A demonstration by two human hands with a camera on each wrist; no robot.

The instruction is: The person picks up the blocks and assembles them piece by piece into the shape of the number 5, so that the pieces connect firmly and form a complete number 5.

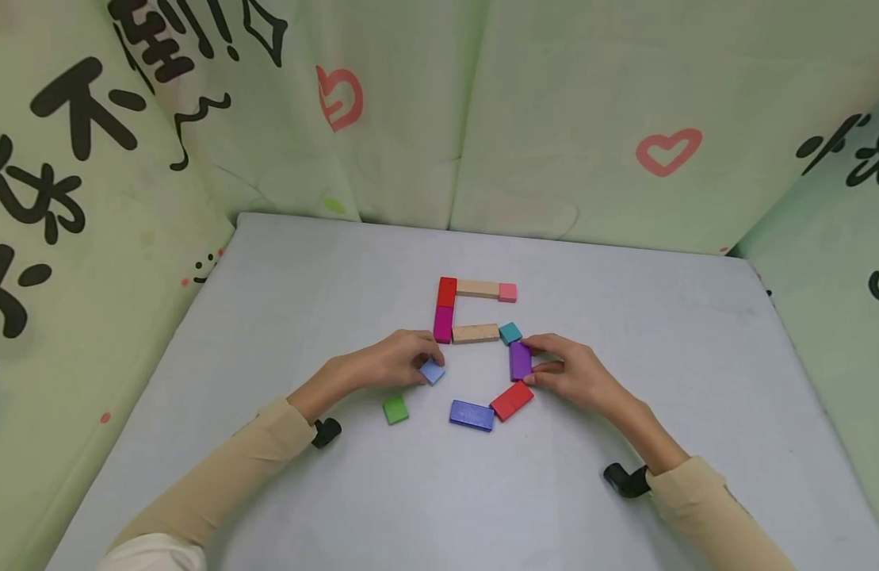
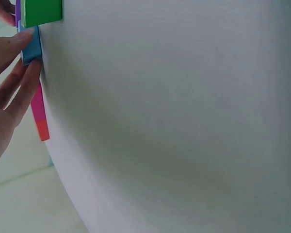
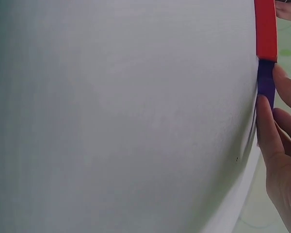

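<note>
My left hand (image 1: 405, 358) pinches a light blue block (image 1: 432, 372) between thumb and fingers, low over the table left of the block outline. In the left wrist view the fingers close on the blue block (image 2: 32, 48) from both ends. My right hand (image 1: 575, 371) grips a purple block (image 1: 521, 362) on the outline's right side, thumb at its near end and a fingertip at its far end. A teal block (image 1: 510, 333) sits just beyond it, and a red block (image 1: 513, 401) just nearer. Left of that red one lies a dark blue block (image 1: 471, 415).
A green block (image 1: 395, 410) lies alone near my left wrist. Farther back, a red block (image 1: 447, 292), a magenta block (image 1: 443, 324), two wooden blocks (image 1: 478, 289) and a pink block (image 1: 507, 293) lie joined. A printed curtain (image 1: 553, 119) surrounds the white table (image 1: 325, 262).
</note>
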